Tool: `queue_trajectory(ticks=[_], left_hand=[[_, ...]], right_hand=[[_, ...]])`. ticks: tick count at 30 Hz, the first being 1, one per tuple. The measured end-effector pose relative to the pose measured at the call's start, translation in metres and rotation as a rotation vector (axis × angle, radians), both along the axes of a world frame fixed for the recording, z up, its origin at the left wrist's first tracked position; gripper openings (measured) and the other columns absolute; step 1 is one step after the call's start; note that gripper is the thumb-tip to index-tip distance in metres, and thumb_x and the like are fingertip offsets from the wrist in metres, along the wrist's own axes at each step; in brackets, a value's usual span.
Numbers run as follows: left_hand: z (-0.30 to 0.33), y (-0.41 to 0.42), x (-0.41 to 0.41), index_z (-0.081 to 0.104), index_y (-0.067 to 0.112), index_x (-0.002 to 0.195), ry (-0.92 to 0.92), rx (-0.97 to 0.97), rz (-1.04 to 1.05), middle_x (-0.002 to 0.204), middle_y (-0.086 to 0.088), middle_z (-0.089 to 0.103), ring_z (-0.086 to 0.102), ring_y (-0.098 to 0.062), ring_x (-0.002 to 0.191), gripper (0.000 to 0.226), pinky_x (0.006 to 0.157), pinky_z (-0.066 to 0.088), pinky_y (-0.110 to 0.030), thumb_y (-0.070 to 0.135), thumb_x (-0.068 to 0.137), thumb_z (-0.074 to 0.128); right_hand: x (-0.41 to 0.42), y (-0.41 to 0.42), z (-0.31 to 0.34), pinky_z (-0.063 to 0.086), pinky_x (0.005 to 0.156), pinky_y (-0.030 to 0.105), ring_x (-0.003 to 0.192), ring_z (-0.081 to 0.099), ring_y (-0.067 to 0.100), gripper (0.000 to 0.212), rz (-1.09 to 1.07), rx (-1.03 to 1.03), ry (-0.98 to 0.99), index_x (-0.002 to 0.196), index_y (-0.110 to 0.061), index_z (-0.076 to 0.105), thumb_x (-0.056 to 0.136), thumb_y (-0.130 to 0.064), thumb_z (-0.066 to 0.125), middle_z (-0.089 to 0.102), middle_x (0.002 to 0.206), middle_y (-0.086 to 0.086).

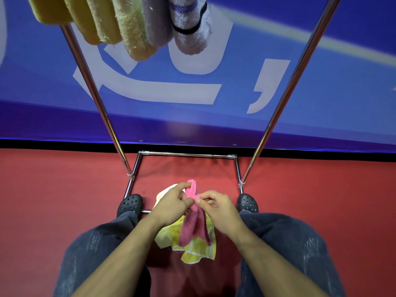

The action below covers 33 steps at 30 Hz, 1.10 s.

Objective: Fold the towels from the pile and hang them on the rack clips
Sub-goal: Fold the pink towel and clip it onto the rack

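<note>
A pink towel [194, 224] hangs between my two hands, low in the middle of the view. My left hand [171, 205] pinches its upper edge with thumb and fingers. My right hand [218, 207] pinches the same bunched edge from the right. Under them, on the red floor, lies a pile of yellow towels [198, 249]. Several folded towels [137, 28], yellow, grey and white, hang from the rack's top at the upper left. The clips themselves are out of view.
The chrome rack's two slanted poles [94, 91] [293, 84] rise on either side of me, joined by a floor frame [188, 154]. My black shoes [130, 204] [247, 203] stand at the frame's near corners. A blue banner wall [321, 61] is behind.
</note>
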<state>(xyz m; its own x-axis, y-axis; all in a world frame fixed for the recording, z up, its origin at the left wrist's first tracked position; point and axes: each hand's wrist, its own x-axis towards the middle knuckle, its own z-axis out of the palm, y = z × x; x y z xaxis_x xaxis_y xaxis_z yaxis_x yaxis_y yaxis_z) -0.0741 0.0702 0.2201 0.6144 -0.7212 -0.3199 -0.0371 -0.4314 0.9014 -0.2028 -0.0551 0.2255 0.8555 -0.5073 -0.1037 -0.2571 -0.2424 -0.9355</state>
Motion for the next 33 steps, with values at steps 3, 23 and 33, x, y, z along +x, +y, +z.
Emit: queue_trajectory(ticks=[3, 23, 33], left_hand=[[0.005, 0.000, -0.004, 0.047, 0.012, 0.146, 0.084, -0.035, 0.038, 0.075, -0.012, 0.064, 0.066, -0.013, 0.060, 0.054, 0.065, 0.054, -0.025, 0.000, 0.095, 0.060], [0.027, 0.009, -0.004, 0.058, 0.031, 0.119, -0.535, 0.218, -0.048, 0.099, 0.012, 0.065, 0.066, -0.010, 0.091, 0.026, 0.086, 0.054, -0.038, 0.037, 0.094, 0.063], [0.033, 0.003, -0.013, 0.057, 0.026, 0.085, -0.375, -0.229, 0.183, 0.076, 0.009, 0.067, 0.062, -0.001, 0.073, 0.026, 0.074, 0.050, -0.014, 0.025, 0.084, 0.083]], right_hand=[[0.000, 0.000, -0.001, 0.056, 0.083, 0.024, 0.088, 0.072, 0.006, 0.016, 0.000, 0.007, -0.005, 0.091, -0.036, 0.076, 0.091, -0.019, 0.075, 0.072, 0.097, -0.008], [-0.003, -0.002, 0.010, 0.052, 0.065, 0.016, 0.078, 0.068, 0.005, 0.005, -0.098, -0.027, 0.011, 0.093, -0.023, 0.070, 0.092, -0.020, 0.073, 0.072, 0.096, -0.006], [0.001, -0.013, 0.018, 0.061, 0.076, 0.027, 0.086, 0.076, 0.017, 0.007, -0.289, 0.233, -0.156, 0.103, -0.014, 0.069, 0.096, -0.013, 0.069, 0.073, 0.103, 0.011]])
